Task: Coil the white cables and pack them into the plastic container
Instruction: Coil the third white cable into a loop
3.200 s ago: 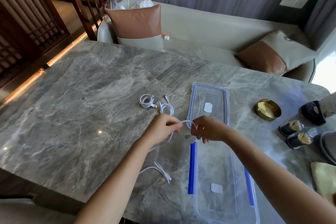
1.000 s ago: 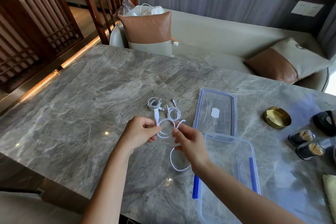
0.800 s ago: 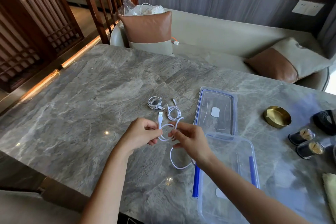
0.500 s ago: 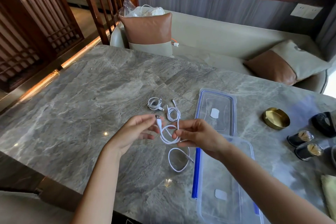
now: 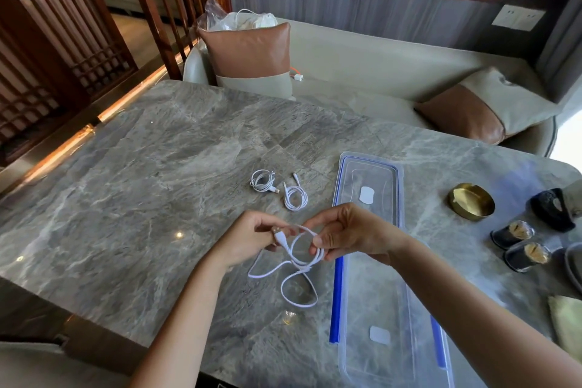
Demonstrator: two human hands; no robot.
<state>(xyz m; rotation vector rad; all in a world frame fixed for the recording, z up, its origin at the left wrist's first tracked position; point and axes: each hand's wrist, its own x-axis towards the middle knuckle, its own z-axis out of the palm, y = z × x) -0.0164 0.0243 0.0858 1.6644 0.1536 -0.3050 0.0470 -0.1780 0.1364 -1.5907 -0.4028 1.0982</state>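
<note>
I hold a partly coiled white cable [image 5: 299,257] above the marble table [image 5: 132,214]. My left hand [image 5: 248,239] pinches its plug end. My right hand [image 5: 349,235] grips the looped part, and loose loops hang down onto the table. Two coiled white cables [image 5: 263,181] [image 5: 296,195] lie on the table beyond my hands. The clear plastic container [image 5: 390,318] with blue clips stands to the right, under my right forearm. Its lid [image 5: 368,186] lies flat just beyond it.
A brass dish [image 5: 471,200], two small dark cups [image 5: 519,242] and a black object [image 5: 551,208] sit at the table's right. A folded cloth [image 5: 567,321] lies at the right edge. A sofa with cushions [image 5: 252,57] runs behind the table.
My hands moved apart and back together, and my left hand took the plug end. The dangling tail has spread into two loose loops on the table.
</note>
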